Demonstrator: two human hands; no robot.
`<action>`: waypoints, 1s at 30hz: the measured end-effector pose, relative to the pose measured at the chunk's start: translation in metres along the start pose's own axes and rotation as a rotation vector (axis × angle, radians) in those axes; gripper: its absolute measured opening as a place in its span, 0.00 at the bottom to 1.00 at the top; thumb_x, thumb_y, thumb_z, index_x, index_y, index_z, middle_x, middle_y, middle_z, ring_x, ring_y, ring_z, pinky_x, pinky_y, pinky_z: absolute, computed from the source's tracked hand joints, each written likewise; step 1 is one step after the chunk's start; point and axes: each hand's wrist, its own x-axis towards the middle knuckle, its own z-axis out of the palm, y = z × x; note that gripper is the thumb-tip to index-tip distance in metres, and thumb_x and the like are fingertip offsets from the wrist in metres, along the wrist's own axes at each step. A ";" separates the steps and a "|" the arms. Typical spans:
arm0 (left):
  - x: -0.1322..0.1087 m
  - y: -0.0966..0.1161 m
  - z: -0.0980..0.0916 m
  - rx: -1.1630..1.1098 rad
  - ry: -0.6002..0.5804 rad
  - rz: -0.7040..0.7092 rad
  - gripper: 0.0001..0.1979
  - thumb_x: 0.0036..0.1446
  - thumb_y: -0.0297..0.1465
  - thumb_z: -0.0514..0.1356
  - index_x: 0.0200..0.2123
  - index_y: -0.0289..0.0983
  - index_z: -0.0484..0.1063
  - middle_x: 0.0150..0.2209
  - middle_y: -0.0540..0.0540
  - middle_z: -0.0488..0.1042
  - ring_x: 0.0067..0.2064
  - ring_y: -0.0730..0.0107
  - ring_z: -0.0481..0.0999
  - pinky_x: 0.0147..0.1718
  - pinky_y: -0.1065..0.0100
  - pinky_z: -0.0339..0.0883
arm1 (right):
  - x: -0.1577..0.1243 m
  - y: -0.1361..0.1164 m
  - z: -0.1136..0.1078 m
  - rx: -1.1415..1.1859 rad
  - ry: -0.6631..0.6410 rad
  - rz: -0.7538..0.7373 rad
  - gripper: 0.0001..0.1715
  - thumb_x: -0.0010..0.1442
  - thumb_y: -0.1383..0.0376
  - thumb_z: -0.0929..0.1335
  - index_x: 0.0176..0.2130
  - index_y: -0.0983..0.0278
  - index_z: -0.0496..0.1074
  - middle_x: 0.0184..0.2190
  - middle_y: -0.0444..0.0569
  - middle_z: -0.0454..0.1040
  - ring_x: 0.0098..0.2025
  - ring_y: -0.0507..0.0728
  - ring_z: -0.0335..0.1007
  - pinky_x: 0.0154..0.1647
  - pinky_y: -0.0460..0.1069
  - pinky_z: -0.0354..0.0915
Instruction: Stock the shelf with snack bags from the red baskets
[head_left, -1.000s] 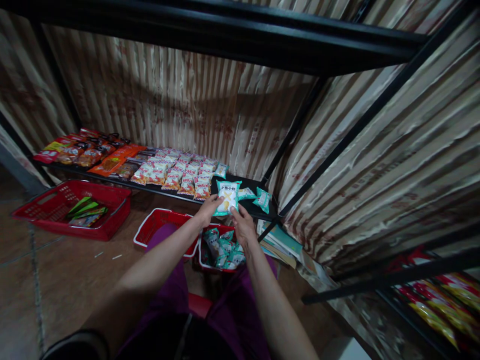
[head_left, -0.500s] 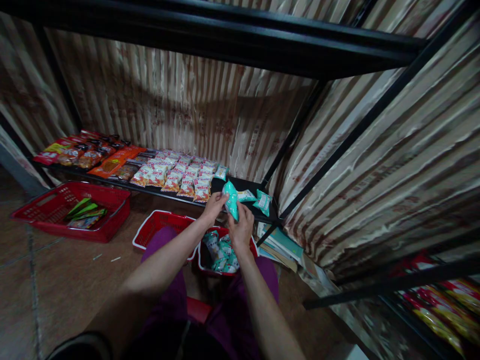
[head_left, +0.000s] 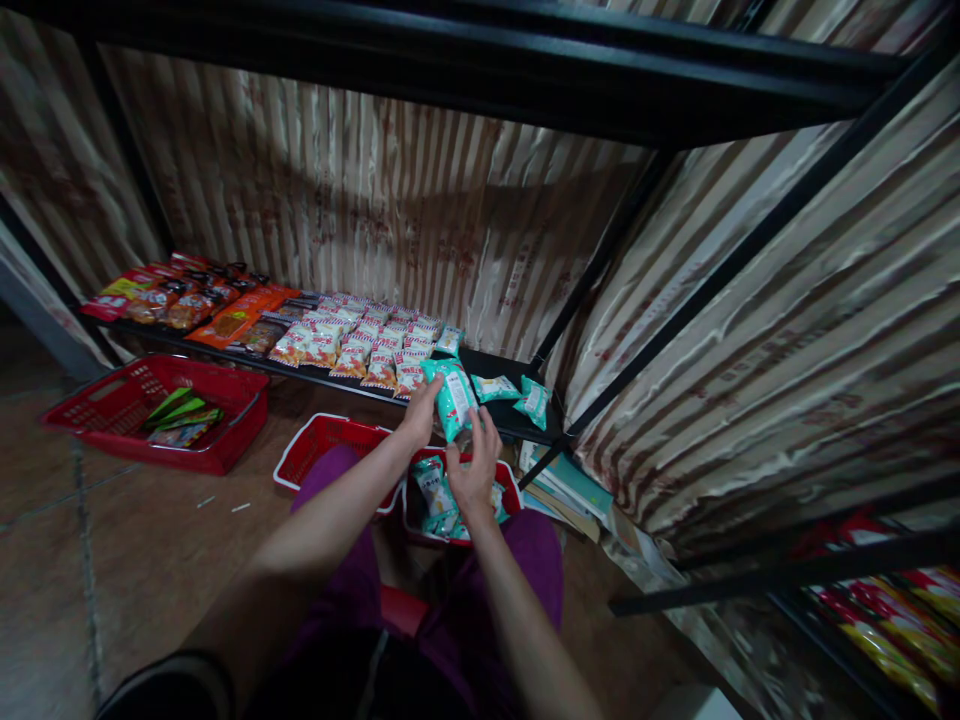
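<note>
My left hand [head_left: 421, 412] grips a turquoise snack bag [head_left: 454, 398] by its left side, with the thumb over the front. The bag is held tilted above the front edge of the black shelf, its printed white panel facing me. My right hand [head_left: 475, 478] is just below and to the right of the bag, thumb and fingers apart; its fingertips are by the bag's lower edge, and whether they touch it I cannot tell. Beneath that hand a red basket [head_left: 516, 492] with a white rim holds several similar turquoise bags [head_left: 433, 488], partly hidden by the hand.
On the low black shelf [head_left: 487, 368] lie turquoise bags [head_left: 534, 402], rows of white-and-orange snack bags [head_left: 354, 352] and orange and red packets [head_left: 241, 314]. Another red basket [head_left: 300, 458] and a larger one [head_left: 225, 440] with green packets stand left. A shelf bar [head_left: 480, 60] crosses overhead.
The turquoise bag has been turned from edge-on to show its flat printed side. My right hand has let go of it and moved slightly down, its fingers spreading.
</note>
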 end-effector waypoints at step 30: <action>-0.002 -0.006 -0.018 -0.225 -0.071 -0.246 0.15 0.53 0.37 0.59 0.40 0.32 0.73 0.33 0.43 0.79 0.35 0.60 0.79 0.45 0.59 0.71 | -0.004 0.009 -0.003 0.969 0.158 0.985 0.21 0.35 0.64 0.77 0.34 0.63 0.76 0.27 0.42 0.78 0.27 0.49 0.72 0.31 0.43 0.70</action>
